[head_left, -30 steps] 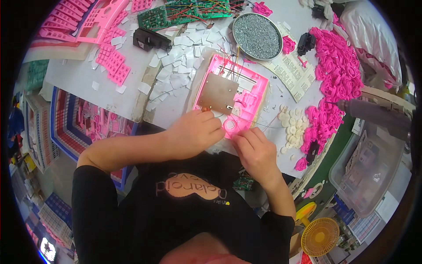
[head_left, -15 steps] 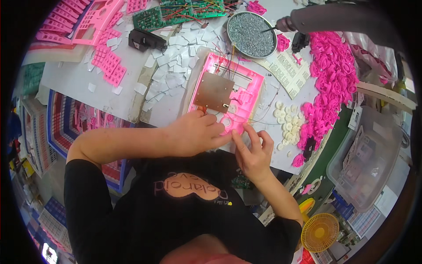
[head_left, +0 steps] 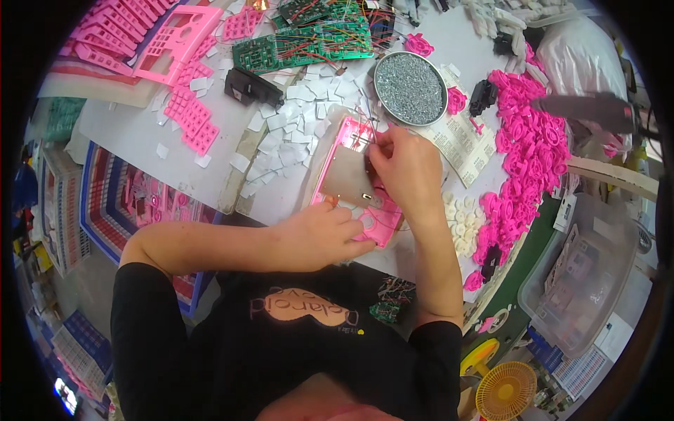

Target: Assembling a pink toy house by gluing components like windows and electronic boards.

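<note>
A pink plastic housing (head_left: 385, 226) lies tilted on the table in front of me, with a brown circuit board (head_left: 345, 175) set in it. Thin wires (head_left: 361, 126) rise from the housing's far end. My left hand (head_left: 319, 235) grips the near left corner of the housing, its thumb and fingers resting along the edge. Over the housing's far right part is my right hand (head_left: 408, 165), fingers curled together in a pinch beside the board and wires. Whatever sits between those fingertips is hidden by the hand.
Beyond the housing stands a round metal dish of small screws (head_left: 411, 88). White paper pieces (head_left: 288, 140) lie to the left. Pink plastic parts (head_left: 523, 154) and white round pieces (head_left: 463, 217) are heaped at right, below a dark power screwdriver (head_left: 586, 109). Green circuit boards (head_left: 302, 45) lie at the back.
My right hand has moved from the housing's near edge up and across to its far right part. The power screwdriver has swung away to the right from above the screw dish. My left hand stays on the housing.
</note>
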